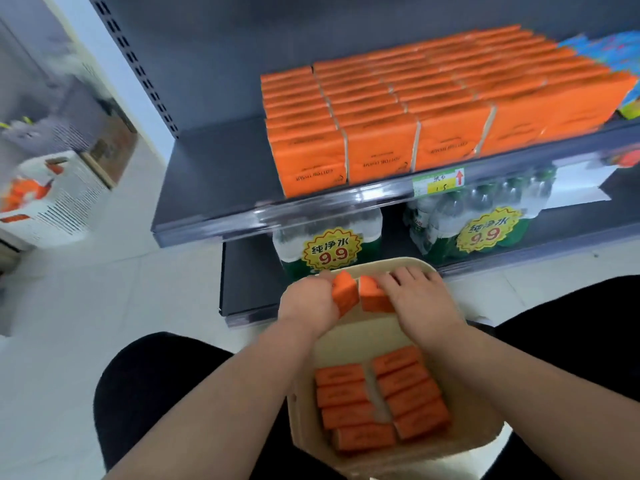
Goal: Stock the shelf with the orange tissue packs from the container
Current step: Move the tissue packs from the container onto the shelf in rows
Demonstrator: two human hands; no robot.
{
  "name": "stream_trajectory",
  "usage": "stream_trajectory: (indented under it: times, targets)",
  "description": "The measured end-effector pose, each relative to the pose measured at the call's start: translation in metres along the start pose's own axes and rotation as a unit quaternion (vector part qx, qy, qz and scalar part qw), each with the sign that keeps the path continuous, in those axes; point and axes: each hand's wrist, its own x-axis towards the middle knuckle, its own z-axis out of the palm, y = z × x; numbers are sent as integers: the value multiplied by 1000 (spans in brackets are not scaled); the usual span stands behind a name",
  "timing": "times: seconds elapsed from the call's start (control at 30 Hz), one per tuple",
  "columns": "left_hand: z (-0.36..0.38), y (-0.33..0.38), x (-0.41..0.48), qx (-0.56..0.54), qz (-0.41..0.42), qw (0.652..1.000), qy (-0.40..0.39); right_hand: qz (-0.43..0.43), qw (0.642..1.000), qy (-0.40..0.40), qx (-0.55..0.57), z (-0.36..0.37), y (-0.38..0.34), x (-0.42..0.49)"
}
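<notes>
The left hand curls its fingers round one orange tissue pack, a small soft-cornered block in matt plastic wrap, held tilted with one corner up. The right hand grips a second pack from above, its fingers bent over the top. The two packs sit almost against each other above the far end of the container, a beige tub with rounded corners and smooth, thick walls, set between the person's black-clad knees. In its near end the remaining packs lie in two short columns, long sides pressed together, with a pale gap running between the columns.

Ahead is the shelf, dark grey sheet metal with a clear plastic strip along its front lip; its left part is bare. From the middle to the right, the stocked packs stand on edge in tight rows, their print upside down. A yellow-and-green price label is clipped into the strip. Below stand shrink-wrapped bundles of water bottles bearing yellow starburst stickers. At far left a white slotted basket is blurred, on a floor of pale glossy tiles.
</notes>
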Motion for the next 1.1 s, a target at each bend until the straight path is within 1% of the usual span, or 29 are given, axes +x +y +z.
stream_trajectory:
  times: [0.1,0.23,0.33,0.47,0.67,0.77,0.87,0.97,1.1]
  targets:
    - [-39,-2,-14,-20,-21,997,66,-5,998,58,-18,-37,1,-7]
    - [-94,-2,-27,-44,-49,987,144,2,992,129,-11,-90,0,-9]
    - [-128,-3,-36,-47,-51,978,197,-1,984,179,-14,-122,-3,-4]
    - [-156,-12,-37,-48,-55,971,226,-11,979,203,-8,-150,-8,10]
    - [-187,-49,-17,-67,-107,951,282,1,961,275,22,-185,-9,55]
    - [-199,-77,4,-53,-131,948,284,9,961,275,24,-201,-11,92]
    - [-210,-101,32,-47,-141,953,265,14,959,282,29,-214,-14,131]
    - [-220,-120,69,-38,-148,956,249,8,955,296,25,-224,-16,170]
    - [-228,-139,127,-45,-157,959,233,7,958,287,14,-227,-12,224]
